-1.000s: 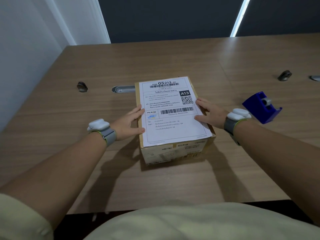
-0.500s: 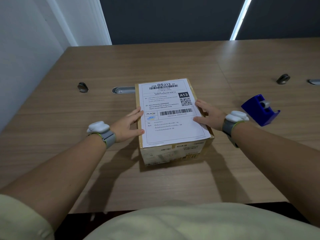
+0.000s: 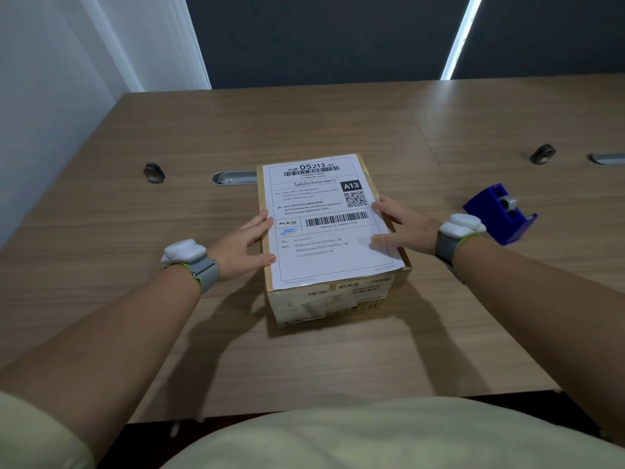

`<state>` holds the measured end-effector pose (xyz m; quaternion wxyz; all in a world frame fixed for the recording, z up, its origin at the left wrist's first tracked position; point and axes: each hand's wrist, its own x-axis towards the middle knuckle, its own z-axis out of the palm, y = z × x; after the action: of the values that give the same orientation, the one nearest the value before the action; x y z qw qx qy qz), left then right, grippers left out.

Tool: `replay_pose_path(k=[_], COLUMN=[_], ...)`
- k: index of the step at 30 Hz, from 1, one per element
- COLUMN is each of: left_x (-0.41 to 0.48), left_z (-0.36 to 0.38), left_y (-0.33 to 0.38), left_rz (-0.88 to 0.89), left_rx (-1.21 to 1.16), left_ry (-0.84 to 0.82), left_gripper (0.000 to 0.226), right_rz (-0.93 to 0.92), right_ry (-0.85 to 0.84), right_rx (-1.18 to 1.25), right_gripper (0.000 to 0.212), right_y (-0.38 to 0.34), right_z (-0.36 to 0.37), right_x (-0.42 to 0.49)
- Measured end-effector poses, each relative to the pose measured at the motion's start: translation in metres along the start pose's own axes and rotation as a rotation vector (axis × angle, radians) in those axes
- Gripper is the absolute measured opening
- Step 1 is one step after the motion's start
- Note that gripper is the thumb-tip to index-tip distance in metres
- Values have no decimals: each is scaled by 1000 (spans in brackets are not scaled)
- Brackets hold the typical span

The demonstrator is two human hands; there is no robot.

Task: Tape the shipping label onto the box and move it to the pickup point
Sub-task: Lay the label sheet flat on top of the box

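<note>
A brown cardboard box [image 3: 338,302] stands on the wooden table [image 3: 304,360], straight in front of me. A white shipping label [image 3: 324,231] with barcodes and a QR code lies flat on its top; I see no tape on it. My left hand [image 3: 241,248] rests at the box's left edge, its thumb and fingertips touching the label's left margin. On the opposite edge my right hand [image 3: 402,225] lies with spread fingers on the label's right margin. A blue tape dispenser [image 3: 497,214] sits on the table just right of my right wrist.
Two round metal grommets [image 3: 154,172] [image 3: 542,153] and two cable slots [image 3: 233,177] [image 3: 607,159] are set into the tabletop behind the box. A white wall runs along the table's left side. The table's near edge is close to my body.
The view has tilted up slightly, so the box sits lower in frame. Both hands stay on the label's edges with almost no movement.
</note>
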<state>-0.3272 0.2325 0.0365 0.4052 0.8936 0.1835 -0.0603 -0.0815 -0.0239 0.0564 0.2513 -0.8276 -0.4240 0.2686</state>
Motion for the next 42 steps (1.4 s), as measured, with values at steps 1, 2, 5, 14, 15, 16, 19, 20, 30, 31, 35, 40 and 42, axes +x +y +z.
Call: replay_pose_path(k=[1, 2, 5, 14, 15, 16, 19, 20, 30, 31, 35, 40, 42], left_x=[0, 1, 1, 1, 1, 2, 1, 1, -3, -3, -3, -4, -4], left_z=[0, 0, 0, -1, -1, -1, -1, 0, 0, 0, -1, 1, 1], left_y=[0, 0, -1, -1, -2, -2, -2, -2, 5, 6, 4, 5, 5], left_rz=[3, 4, 1, 4, 4, 6, 7, 10, 7, 4, 1, 0, 2], left_rx=[1, -4, -15, -8, -14, -18, -30, -35, -86, -98, -118, -152, -153], left_ry=[1, 2, -4, -19, -21, -22, -11, -6, 34, 37, 39, 71, 77], left_gripper=[83, 83, 83, 82, 83, 83, 82, 82, 81, 82, 83, 81, 80], right_rz=[-9, -14, 17, 65, 71, 76, 78, 72, 49, 47, 42, 44, 47], right_ry=[-22, -44, -96, -193, -201, -208, -220, -220, -216, -213, -209, -206, -211], right_rx=[-32, -72, -128, -64, -61, -55, -42, -39, -33, -44, -50, -28, -31], right_gripper=[83, 86, 92, 100, 101, 101, 103, 103, 99, 99, 100, 100, 100], right_y=[1, 3, 11, 18, 18, 19, 20, 19, 19, 20, 19, 20, 20], right_z=[-2, -3, -4, -7, -8, -8, -9, -9, -11, -11, -12, -11, -11], right_x=[-2, -3, -8, -10, -10, -10, -9, -10, -8, -8, -7, -9, -9])
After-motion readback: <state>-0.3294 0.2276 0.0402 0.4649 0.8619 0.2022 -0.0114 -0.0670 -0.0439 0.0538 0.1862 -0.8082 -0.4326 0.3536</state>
